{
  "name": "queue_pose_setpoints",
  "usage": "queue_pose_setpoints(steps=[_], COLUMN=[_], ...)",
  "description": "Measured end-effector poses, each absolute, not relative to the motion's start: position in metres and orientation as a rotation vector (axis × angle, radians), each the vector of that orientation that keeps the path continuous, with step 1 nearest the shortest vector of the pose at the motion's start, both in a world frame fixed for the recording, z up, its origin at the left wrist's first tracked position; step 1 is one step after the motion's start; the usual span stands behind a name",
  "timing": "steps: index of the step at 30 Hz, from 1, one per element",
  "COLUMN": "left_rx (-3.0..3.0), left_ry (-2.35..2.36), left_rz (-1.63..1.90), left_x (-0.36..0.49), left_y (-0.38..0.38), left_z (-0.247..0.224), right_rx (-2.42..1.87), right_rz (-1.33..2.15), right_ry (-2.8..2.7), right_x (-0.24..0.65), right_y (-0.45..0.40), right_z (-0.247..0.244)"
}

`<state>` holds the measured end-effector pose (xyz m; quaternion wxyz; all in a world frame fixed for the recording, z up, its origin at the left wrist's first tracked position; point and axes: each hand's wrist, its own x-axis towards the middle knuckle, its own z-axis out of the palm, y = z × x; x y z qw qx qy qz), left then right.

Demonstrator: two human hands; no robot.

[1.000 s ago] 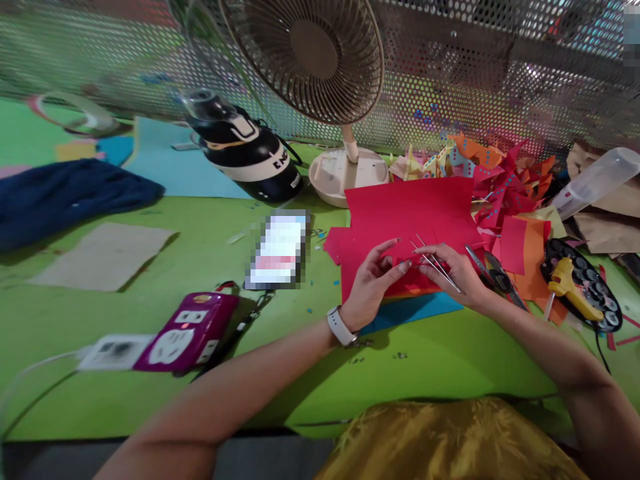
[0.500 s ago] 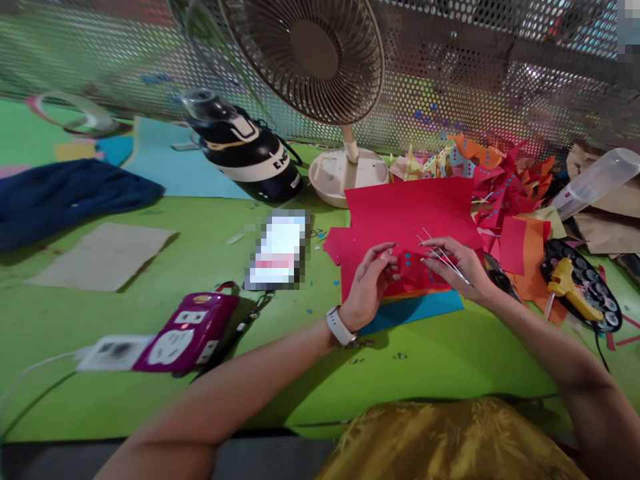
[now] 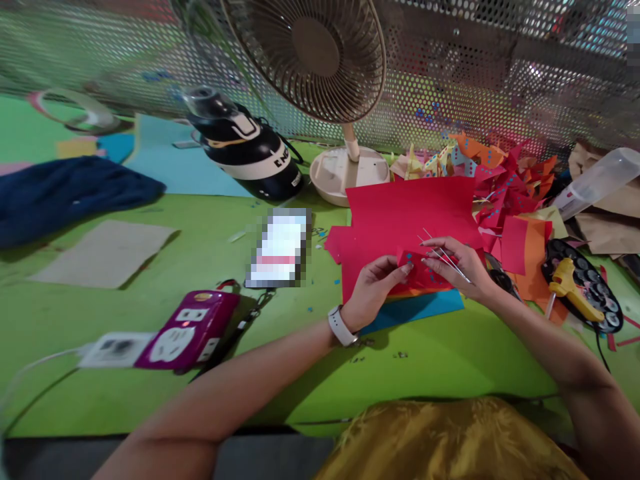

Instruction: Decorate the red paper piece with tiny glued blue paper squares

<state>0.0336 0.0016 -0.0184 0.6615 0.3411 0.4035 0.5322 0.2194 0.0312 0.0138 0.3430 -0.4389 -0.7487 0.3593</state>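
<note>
1. Green surface (image 3: 310,380) carries everything; a large red sheet (image 3: 410,207) lies beneath both hands, with a blue sheet (image 3: 425,312) showing at its near edge.
2. Beyond the red sheet stands a beige fan (image 3: 316,50), and left of its base a black water bottle (image 3: 255,157) with a white band.
3. A heap of paper cuttings (image 3: 505,177), mostly red and orange, crowds the far right edge of the sheet.
4. Just beside the right wrist lie dark scissors (image 3: 504,279), partly covered by it; farther right, a yellow glue gun (image 3: 567,280) rests on a black palette (image 3: 609,313).
5. Left of the sheet lie a phone (image 3: 278,250) and a purple power strip (image 3: 193,327).
6. The left hand (image 3: 369,288) has its thumb and forefinger closed on the left part of a small red piece (image 3: 406,256) with blue dots, above the large sheet.
7. The right hand (image 3: 461,268) grips slim metal tweezers (image 3: 447,259), prongs slightly apart and pointing away; its fingers bend close together beside the small red piece, though whether they pinch it I cannot tell.
</note>
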Motion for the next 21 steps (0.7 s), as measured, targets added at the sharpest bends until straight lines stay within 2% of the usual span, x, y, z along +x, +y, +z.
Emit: queue_pose_setpoints(steps=[15, 21], left_rx=[0.747, 0.781], left_ry=[0.944, 0.976], left_rz=[1.199, 1.205], left_x=[0.031, 0.032], left_y=[0.003, 0.004], left_z=[-0.025, -0.023], right_rx=[-1.178, -1.166], right_rz=[0.923, 0.833], right_ry=[-1.904, -1.794], right_x=[0.225, 0.242], right_y=[0.035, 0.043], right_z=[0.023, 0.047])
